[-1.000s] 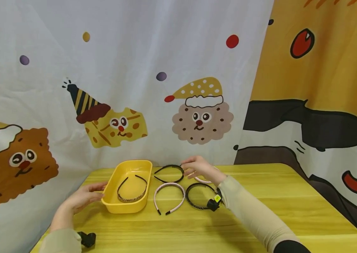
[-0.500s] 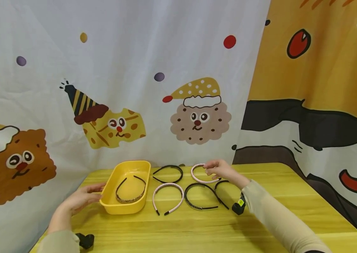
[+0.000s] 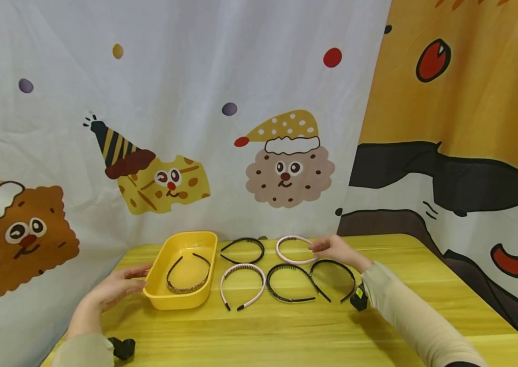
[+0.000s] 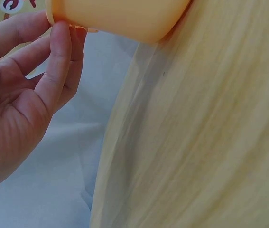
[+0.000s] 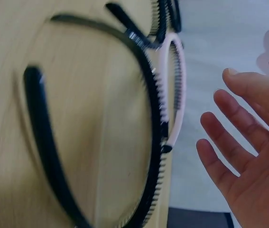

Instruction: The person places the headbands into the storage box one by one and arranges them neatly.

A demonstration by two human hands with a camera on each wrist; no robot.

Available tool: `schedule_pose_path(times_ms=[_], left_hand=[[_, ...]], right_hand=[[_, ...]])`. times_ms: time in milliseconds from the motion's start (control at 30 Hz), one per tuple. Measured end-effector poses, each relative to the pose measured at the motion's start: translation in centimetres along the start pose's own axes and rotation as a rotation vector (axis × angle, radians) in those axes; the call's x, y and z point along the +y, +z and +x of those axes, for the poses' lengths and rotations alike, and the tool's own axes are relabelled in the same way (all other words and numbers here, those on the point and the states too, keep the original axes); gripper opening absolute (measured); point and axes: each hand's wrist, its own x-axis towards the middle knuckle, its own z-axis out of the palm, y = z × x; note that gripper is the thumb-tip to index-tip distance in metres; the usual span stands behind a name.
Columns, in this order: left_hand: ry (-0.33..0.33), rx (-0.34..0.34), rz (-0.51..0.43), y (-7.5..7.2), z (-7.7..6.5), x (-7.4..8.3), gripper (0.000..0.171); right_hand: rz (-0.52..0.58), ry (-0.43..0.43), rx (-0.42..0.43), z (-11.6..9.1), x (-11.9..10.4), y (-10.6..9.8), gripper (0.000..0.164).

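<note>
My left hand [image 3: 119,286] grips the left rim of a yellow tray [image 3: 178,302]; thumb and fingertips meet at the edge in the left wrist view. A headband with a glittery gold band [image 3: 188,290] lies inside the tray. My right hand [image 3: 338,251] hovers by the right end of the back pink headband [image 3: 296,262], fingers loosely bent. In the right wrist view that hand [image 5: 248,137] holds nothing, with a black toothed headband [image 5: 148,95] nearest the camera and the pink one beyond.
Between tray and right hand lie a black headband [image 3: 262,250] at the back, a pink headband [image 3: 223,285] and a dark headband with a decorated band [image 3: 289,300] in front. Another black headband [image 3: 332,262] is below my right hand. A printed curtain [image 3: 222,61] hangs behind the wooden table [image 3: 240,336].
My right hand has moved right, from beside the back black headband to the far end of the back pink one, uncovering the headbands beneath. My left hand stays at the tray.
</note>
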Motion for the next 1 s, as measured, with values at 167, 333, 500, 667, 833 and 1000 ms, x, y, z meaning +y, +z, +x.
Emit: schedule_pose_path(times_ms=[167,333,500,667,833,1000], left_hand=[[0.004,-0.007,-0.007,-0.1,0.0,0.1,0.069],[-0.007,0.004,0.006,0.0,-0.1,0.5,0.069],[-0.006,0.011,0.014,0.3,-0.4,0.7,0.069],[-0.008,0.003,0.008,0.3,-0.4,0.7,0.068],[-0.010,0.003,0.014,0.2,-0.3,0.7,0.068],[-0.009,-0.001,0.010,0.2,-0.3,0.6,0.068]], right_hand=[[-0.107,0.013,-0.010,0.1,1.5,-0.1,0.022],[-0.223,-0.035,-0.022,0.3,2.5,0.2,0.017],[-0.254,-0.071,-0.044,0.3,2.6,0.4,0.017],[-0.269,-0.062,-0.054,0.2,2.7,0.4,0.018],[-0.286,-0.066,-0.054,0.2,3.3,0.6,0.020],[-0.290,-0.070,-0.042,0.3,3.7,0.8,0.018]])
